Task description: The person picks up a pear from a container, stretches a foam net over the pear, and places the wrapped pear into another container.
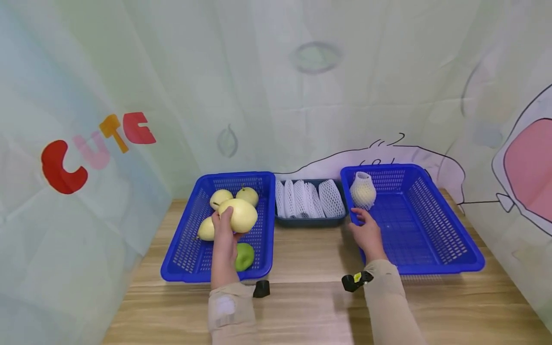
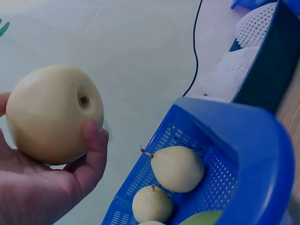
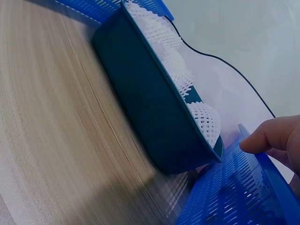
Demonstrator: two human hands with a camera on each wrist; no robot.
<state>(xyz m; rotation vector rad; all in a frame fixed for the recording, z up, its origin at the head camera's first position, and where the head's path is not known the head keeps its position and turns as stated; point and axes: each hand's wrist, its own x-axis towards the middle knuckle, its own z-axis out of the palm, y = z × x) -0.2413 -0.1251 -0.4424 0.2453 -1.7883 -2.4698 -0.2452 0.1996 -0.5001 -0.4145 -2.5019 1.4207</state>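
Observation:
My left hand holds a pale yellow pear above the left blue basket. In the left wrist view, thumb and fingers curve round this pear, its dimpled end facing the camera. Below it in the basket lie several more pale pears and a green apple-like fruit. My right hand is at the left rim of the right blue basket, fingers loosely bent and holding nothing. Near its fingertips, inside that basket, stands a pear in a white foam net.
Between the baskets sits a dark teal tray with several white foam net sleeves. Everything stands on a wooden table. A printed cloth hangs behind and along the sides.

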